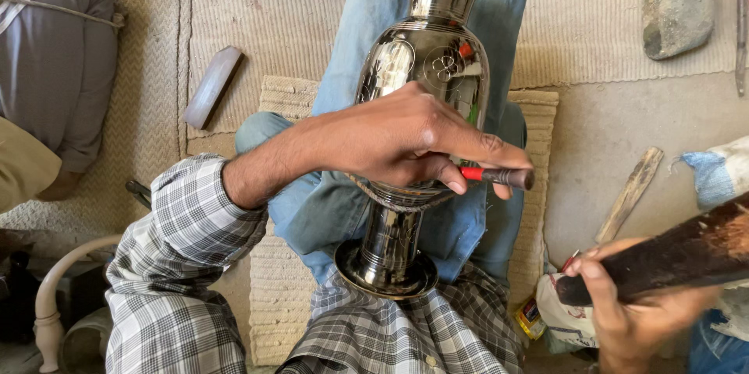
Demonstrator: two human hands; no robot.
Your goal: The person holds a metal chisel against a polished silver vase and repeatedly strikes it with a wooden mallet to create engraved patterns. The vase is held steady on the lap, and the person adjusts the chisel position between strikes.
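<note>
Left hand: your left hand [406,140] sits at the middle of the frame, fingers pinched together on a chisel [499,177] with a red band, the heel of the hand resting on the vase [425,77].
Right hand: your right hand [632,308] is at the lower right, wrapped tight around the dark wooden mallet [686,253].
Chisel axis: it lies nearly level across the picture, its dark metal end sticking out to the right past your fingertips; you cannot tell where its working tip touches, since your fingers hide it.
Mallet axis: it slants up and to the right, running out of the frame at the right edge.
Key relation: the mallet lies below and to the right of the chisel's free end, apart from it, with bare floor between.
Nearer hand: your left is on the vase; your right is well clear of it.
Vase: a polished metal vase lying along your lap, its long axis running up the frame, mouth at the top edge, round foot [386,269] low and centre near your checked shirt.
Vase surface: engraved flower outlines show on the belly, just above your left knuckles.
Vase from left hand: directly beneath and behind it, neck and foot toward you, belly away.
Around you: a wooden block [212,87] at upper left on the woven mat, a stone [677,6] at upper right, a wooden stick [629,194] on the floor at right.
Other person: someone in grey cloth [55,54] sits at the far upper left.
</note>
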